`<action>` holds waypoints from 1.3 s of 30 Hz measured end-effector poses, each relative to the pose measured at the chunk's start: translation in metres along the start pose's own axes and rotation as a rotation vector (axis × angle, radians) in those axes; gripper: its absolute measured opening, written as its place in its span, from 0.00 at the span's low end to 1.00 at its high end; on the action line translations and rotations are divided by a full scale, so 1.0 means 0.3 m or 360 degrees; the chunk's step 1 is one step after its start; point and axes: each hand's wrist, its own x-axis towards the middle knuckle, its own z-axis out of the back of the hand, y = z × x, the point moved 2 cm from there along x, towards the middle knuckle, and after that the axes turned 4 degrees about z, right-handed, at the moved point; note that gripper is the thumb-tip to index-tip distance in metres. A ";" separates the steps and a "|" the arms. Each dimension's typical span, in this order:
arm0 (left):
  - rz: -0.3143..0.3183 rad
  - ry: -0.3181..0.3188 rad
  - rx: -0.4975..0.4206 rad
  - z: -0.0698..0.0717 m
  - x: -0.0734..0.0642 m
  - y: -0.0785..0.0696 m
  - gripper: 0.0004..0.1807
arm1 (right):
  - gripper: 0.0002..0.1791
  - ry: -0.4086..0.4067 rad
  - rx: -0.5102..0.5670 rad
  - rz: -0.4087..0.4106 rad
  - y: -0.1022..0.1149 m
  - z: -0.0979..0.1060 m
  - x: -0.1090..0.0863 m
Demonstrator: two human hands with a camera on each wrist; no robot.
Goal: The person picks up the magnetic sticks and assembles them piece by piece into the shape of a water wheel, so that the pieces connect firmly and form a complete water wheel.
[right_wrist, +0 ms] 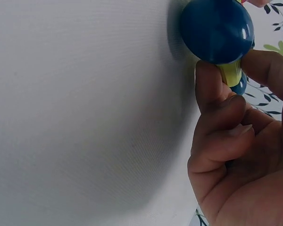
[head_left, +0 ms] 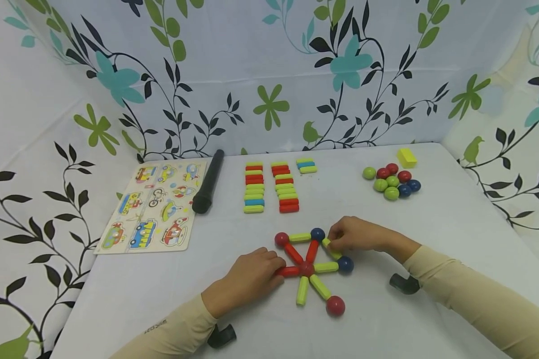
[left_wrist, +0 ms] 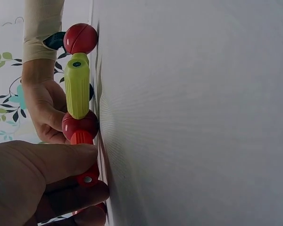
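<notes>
A flat wheel of magnetic rods and balls lies on the table, with a red ball at its hub. Red and yellow-green rods spread out from that ball. My left hand pinches the left red rod between thumb and fingers; its end shows a metal dot. On the far right side, my right hand pinches a yellow-green rod between two blue balls, the near one and the far one. Another red ball caps the lower-right spoke. The front yellow-green rod has a bare outer end.
Sorted rods lie in columns behind the wheel. Loose balls cluster at the back right beside a yellow block. At the left are a picture puzzle board and a black microphone. Patterned cloth hangs behind.
</notes>
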 end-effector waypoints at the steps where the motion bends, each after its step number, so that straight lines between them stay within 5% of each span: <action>1: 0.0002 0.0001 -0.0001 0.001 0.000 0.001 0.16 | 0.08 0.0000 -0.0003 -0.0003 0.001 -0.001 0.001; 9: 0.0007 0.0016 -0.0002 0.004 -0.003 0.004 0.15 | 0.10 -0.0034 -0.0061 0.0020 -0.006 0.043 0.020; 16: 0.0002 -0.0012 0.0027 0.004 -0.004 -0.001 0.15 | 0.11 -0.0694 -0.0598 0.0092 0.000 0.234 0.155; 19: 0.0004 -0.0023 0.0047 0.003 -0.006 -0.004 0.14 | 0.15 -0.0802 -0.0870 0.0044 0.002 0.302 0.243; 28: 0.0024 0.0029 0.0052 0.011 -0.009 -0.009 0.15 | 0.20 -0.0686 -0.1159 -0.0020 -0.010 0.341 0.431; 39: 0.0050 0.0018 0.0045 0.010 -0.021 0.007 0.15 | 0.13 -0.0508 -0.1188 -0.0163 -0.008 0.308 0.457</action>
